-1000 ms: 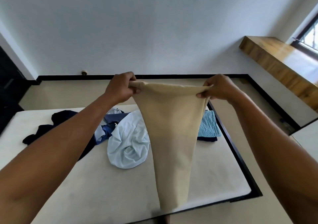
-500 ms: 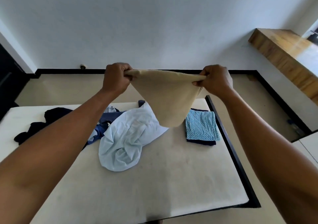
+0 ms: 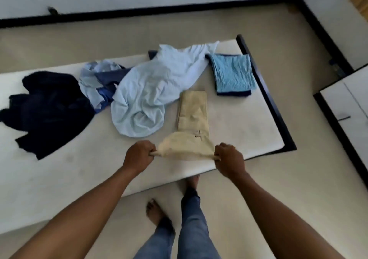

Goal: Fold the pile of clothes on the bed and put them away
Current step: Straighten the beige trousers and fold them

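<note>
Beige trousers (image 3: 192, 119) lie lengthwise mid-frame on the mattress (image 3: 239, 123); left hand (image 3: 138, 156) and right hand (image 3: 229, 160) pinch their near end.

Both hands (image 3: 138, 155) (image 3: 229, 160) grip beige trousers (image 3: 192, 119) on the bed (image 3: 249, 123).

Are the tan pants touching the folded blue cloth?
Apart. The head view shows bare mattress between the tan pants and the folded blue cloth.

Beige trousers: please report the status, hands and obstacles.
Left hand and right hand both grip one end of beige trousers. Far end lies on mattress. Light blue shirt close on the left.
</note>
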The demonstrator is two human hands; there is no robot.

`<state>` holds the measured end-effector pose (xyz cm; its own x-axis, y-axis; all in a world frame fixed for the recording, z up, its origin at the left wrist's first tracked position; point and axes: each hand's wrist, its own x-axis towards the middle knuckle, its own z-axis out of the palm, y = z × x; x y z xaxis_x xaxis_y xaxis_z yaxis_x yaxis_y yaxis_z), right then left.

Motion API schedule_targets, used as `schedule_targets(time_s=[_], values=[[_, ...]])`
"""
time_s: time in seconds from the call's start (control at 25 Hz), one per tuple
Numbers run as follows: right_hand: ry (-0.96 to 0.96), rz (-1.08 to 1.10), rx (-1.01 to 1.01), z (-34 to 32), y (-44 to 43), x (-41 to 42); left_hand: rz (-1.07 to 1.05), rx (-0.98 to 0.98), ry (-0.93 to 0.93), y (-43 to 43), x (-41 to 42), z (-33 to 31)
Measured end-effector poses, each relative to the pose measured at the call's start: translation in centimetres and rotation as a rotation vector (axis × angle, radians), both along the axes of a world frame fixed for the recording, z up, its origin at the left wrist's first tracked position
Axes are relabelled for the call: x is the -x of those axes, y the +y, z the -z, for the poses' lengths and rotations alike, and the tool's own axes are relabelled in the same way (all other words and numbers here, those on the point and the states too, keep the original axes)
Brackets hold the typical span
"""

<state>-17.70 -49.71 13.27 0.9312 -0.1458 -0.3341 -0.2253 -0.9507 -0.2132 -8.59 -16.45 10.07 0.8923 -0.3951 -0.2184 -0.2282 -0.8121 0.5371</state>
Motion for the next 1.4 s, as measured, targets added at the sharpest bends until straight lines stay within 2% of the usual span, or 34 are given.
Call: schedule_targets(time_s=[0.08,0.16,0.28,0.48,0.68,0.88,1.04,1.12,1.2,1.28,1.4], values=[[0.174,-0.019,-0.001,3.1,1.6,5.3,0.089,-0.1,0.151,1.5,4.2,2.8],[0.281,-0.045,-0.017,3.8,2.7,8.6,0.162,-0.163,0.252,2.6,6.2,3.1],[0.325,-0.024,-0.056,3.2,3.3,9.9,0.218,-0.184,0.287,3.0,5.9,2.4],[0.304,0.091,-0.112,1.7,1.0,4.7,0.172,-0.168,0.276,0.9,0.7,1.2],[0.266,0.231,-0.325,3.6,-5.0,-3.8,0.124,-0.082,0.254,-3.9,-8.0,1.8],[0.179,0.317,-0.393,13.1,-10.6,-14.8,-0.115,0.037,0.229,-9.9,-17.7,10.2],[0.093,0.624,-0.462,22.6,-12.7,-20.1,-0.412,0.088,0.366,-13.1,-22.3,20.3],[0.126,0.824,-0.506,25.5,-12.4,-20.2,-0.545,0.105,0.487,-14.6,-20.4,23.7],[0.272,0.957,-0.572,26.9,-11.2,-18.5,-0.592,0.074,0.598,-15.0,-16.1,25.5],[0.37,1.024,-0.715,28.0,-9.8,-15.8,-0.628,-0.001,0.643,-14.7,-12.2,26.6],[0.442,1.061,-0.827,29.3,-7.8,-12.7,-0.794,0.027,0.78,-13.9,-8.8,27.4]])
